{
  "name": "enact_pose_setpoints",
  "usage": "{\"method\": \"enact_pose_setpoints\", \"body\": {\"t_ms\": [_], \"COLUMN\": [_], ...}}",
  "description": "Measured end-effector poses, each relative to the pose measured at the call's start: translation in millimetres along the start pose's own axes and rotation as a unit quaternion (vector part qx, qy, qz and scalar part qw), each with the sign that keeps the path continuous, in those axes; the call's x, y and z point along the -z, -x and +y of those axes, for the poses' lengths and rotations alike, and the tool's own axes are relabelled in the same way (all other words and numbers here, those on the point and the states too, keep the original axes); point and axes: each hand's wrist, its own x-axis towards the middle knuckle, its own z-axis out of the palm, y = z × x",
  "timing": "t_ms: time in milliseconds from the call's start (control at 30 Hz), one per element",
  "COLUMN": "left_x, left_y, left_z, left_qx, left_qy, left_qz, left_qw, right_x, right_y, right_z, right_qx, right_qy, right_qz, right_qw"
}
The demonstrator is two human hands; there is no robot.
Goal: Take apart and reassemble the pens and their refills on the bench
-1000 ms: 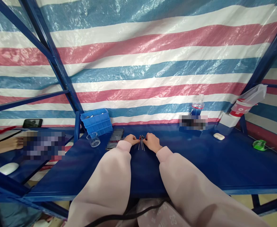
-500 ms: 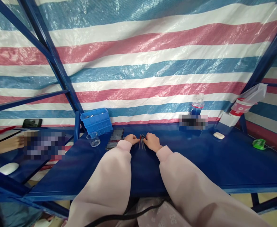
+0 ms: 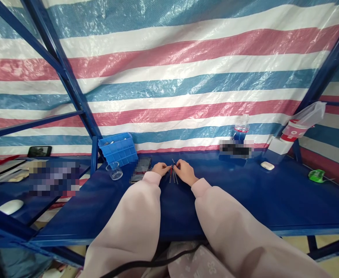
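Several thin dark sticks point(image 3: 174, 177), like pen refills, lie side by side on the blue table, with a red one point(image 3: 171, 168) among them. My right hand point(image 3: 186, 172) is closed at the right of the bunch, its fingertips pinching one thin stick whose far end pokes up to the left. On the other side, my left hand point(image 3: 160, 168) has its finger and thumb closed by the top of the red stick; whether it grips that stick is too small to tell. Left of this hand lies a dark flat packet point(image 3: 142, 168), partly blurred.
A blue bin point(image 3: 119, 150) and a clear cup point(image 3: 115, 171) stand to the left. Along the right are a bottle point(image 3: 241, 129), a white earbud case point(image 3: 267, 165), a green item point(image 3: 316, 176) and a red-white cup point(image 3: 291, 132). A mouse point(image 3: 11, 207) lies on the neighbouring table.
The stick in my right hand now shows its tip above the bunch, slanting left. Another person's hand at the far left has gone out of view.
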Motion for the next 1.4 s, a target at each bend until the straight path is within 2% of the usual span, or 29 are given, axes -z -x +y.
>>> {"method": "enact_pose_setpoints", "body": {"t_ms": [133, 267, 600, 733, 833, 900, 933, 1000, 1100, 1400], "left_x": [2.7, 3.0, -2.8, 2.0, 11.1, 17.3, 19.8, 22.9, 22.8, 21.8], "left_y": [-2, -4, -6, -5, -1, 4, 5, 8, 8, 8], "left_z": [-1, -2, -3, -1, 0, 1, 1, 1, 1, 0], "left_qx": [-0.021, -0.047, -0.08, -0.082, -0.024, 0.05, 0.086, 0.137, 0.17, 0.185], "left_qy": [0.043, 0.088, 0.181, 0.188, 0.126, 0.03, -0.022, -0.108, -0.171, -0.199], "left_qz": [0.074, 0.111, 0.085, 0.087, 0.146, 0.186, 0.189, 0.156, 0.094, 0.093], "left_qw": [0.996, 0.989, 0.977, 0.975, 0.981, 0.981, 0.978, 0.972, 0.966, 0.958], "right_x": [-1, 0, 2, 2, 1, 1, 1, 1, 1, 0], "right_y": [1, 1, 4, 3, 3, 3, 3, 3, 4, 3], "right_z": [-2, -3, -6, -5, -5, -5, -5, -5, -5, -3], "right_qx": [0.046, 0.073, 0.115, 0.122, 0.127, 0.126, 0.124, 0.118, 0.108, 0.097], "right_qy": [-0.036, -0.063, -0.076, -0.066, -0.058, -0.057, -0.057, -0.058, -0.059, -0.055], "right_qz": [0.015, 0.023, 0.009, 0.004, 0.007, 0.008, 0.01, 0.013, 0.015, 0.009], "right_qw": [0.998, 0.995, 0.99, 0.99, 0.99, 0.99, 0.991, 0.991, 0.992, 0.994]}}
